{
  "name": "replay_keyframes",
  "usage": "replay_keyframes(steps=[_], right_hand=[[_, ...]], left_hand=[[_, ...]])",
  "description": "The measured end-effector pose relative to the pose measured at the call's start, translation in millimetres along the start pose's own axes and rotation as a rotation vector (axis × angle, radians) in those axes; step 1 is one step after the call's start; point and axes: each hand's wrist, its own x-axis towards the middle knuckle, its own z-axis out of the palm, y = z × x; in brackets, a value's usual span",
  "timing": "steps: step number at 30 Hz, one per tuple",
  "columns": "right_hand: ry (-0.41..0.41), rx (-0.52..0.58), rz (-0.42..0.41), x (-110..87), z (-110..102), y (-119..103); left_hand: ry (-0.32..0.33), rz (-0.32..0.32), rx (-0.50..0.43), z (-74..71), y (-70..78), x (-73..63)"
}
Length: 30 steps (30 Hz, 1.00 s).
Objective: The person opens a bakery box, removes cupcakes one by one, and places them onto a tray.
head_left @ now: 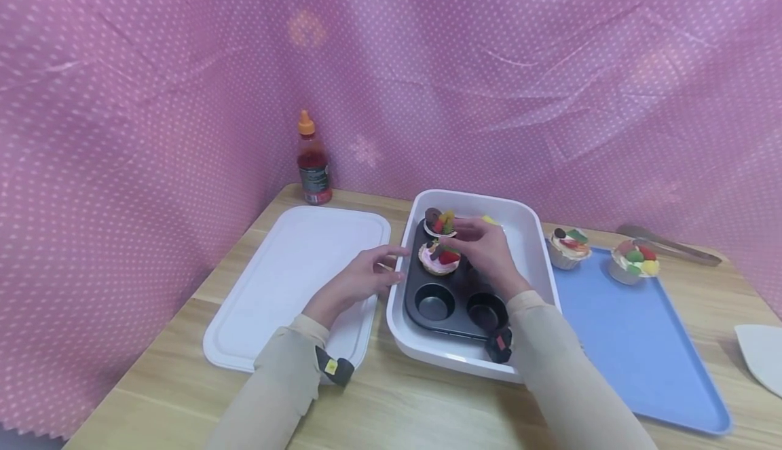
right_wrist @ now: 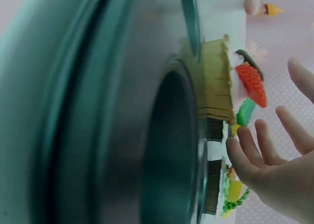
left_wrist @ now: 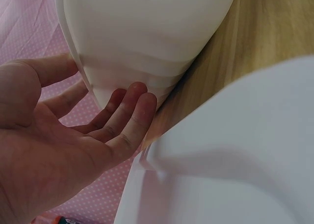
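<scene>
My left hand (head_left: 360, 279) is at the left side of a white basin (head_left: 398, 314), its loosely bent fingers at the outer wall in the left wrist view. A dark muffin tin (head_left: 452, 317) lies inside the basin. One of its cups holds a cupcake with pink cream and a strawberry (head_left: 437, 260); behind it sits a cupcake with a brown ring and fruit pieces (head_left: 438, 222). Over the tin is my right hand (head_left: 485, 252), close to the strawberry cupcake. In the right wrist view its fingers are spread and hold nothing. Something yellow (head_left: 490, 220) is mostly hidden behind that hand.
Left of the basin lies a white board (head_left: 293, 280), with a red sauce bottle (head_left: 314, 168) behind. On the right a blue tray (head_left: 635, 348) bears a cream-topped cupcake (head_left: 568, 248) and a candy-topped cupcake (head_left: 633, 261). Tongs (head_left: 672, 245) and a white dish (head_left: 764, 355) lie farther right.
</scene>
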Motion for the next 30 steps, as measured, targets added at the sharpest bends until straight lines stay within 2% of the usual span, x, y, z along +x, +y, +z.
replay_keyframes(steps=[10,20,30], right_hand=[[-0.063,-0.064,-0.025,3.2,3,6],[-0.054,-0.134,-0.085,3.3,8,10],[-0.063,-0.175,-0.071,2.1,7,12]], left_hand=[[0.0,0.009,-0.004,-0.2,-2.1,2.6],[-0.001,-0.008,0.009,-1.3,-1.6,0.6],[-0.003,-0.006,0.012,-0.1,-2.8,2.7]])
